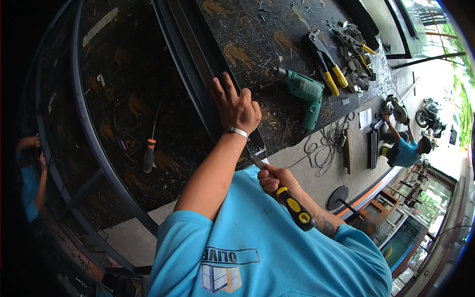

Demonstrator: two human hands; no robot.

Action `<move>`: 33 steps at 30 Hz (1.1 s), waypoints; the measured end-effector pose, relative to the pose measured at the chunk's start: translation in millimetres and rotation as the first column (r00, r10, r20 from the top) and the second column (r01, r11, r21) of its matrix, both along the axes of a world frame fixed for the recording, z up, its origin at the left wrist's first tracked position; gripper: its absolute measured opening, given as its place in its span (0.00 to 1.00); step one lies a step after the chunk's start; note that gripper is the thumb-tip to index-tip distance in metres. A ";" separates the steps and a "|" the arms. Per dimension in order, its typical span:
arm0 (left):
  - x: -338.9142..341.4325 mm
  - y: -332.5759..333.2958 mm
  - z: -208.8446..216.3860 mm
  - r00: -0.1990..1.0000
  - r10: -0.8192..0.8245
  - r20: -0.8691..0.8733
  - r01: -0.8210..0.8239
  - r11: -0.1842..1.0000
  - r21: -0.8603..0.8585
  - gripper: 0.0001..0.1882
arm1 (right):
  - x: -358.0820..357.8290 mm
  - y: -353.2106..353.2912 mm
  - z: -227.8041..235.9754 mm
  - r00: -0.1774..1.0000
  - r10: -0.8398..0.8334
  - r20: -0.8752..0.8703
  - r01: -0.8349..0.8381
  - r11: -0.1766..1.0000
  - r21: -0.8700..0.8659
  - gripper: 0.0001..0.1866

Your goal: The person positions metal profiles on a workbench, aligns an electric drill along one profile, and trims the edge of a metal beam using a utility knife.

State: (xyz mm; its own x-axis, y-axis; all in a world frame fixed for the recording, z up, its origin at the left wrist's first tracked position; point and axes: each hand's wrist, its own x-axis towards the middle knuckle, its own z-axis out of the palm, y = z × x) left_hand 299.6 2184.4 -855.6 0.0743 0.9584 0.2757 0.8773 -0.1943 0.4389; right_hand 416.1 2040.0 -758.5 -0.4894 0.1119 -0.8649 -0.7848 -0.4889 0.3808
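Note:
A long dark grey metal profile (190, 64) lies across the black worktable, its near end close to my body. My left hand (239, 110) rests on top of it, fingers stretched out and pressing on the metal; a band circles the wrist. At the profile's near end, my right hand (282, 182) is closed round what looks like a file (298, 212). Its black and yellow handle sticks out behind the hand, and its flat grey blade points at the profile's end. Whether the blade touches the metal I cannot tell.
Right of the profile lie a green drill (305, 91), a yellow-handled hand riveter (326, 64) and a heap of metal offcuts (357, 69). A screwdriver (150, 156) lies left. Cables (321, 148) coil on the floor. A co-worker (406, 151) crouches at the far right; another person (32, 183) stands left.

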 end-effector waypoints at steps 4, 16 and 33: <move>-0.2 -0.3 1.5 1.000 -0.006 -0.012 0.006 1.000 -0.010 0.10 | 0.5 -1.4 1.7 1.000 0.012 -0.007 -0.012 0.999 0.036 0.09; -1.4 -5.1 3.7 0.999 -0.005 -0.046 0.002 0.998 -0.061 0.12 | -2.7 8.3 -3.6 1.000 0.021 -0.005 -0.021 0.999 0.045 0.06; 7.5 -12.1 -7.2 0.993 -0.003 -0.119 0.002 1.000 -0.011 0.11 | -12.9 -7.7 -4.9 0.980 0.072 0.184 -0.106 0.977 0.183 0.04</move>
State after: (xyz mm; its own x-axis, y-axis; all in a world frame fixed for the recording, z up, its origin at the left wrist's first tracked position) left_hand 307.1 2172.3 -862.8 0.1083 0.9611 0.2539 0.9228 -0.1922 0.3340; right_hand 403.2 2032.3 -763.5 -0.3476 0.2465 -0.9047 -0.7810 -0.6101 0.1338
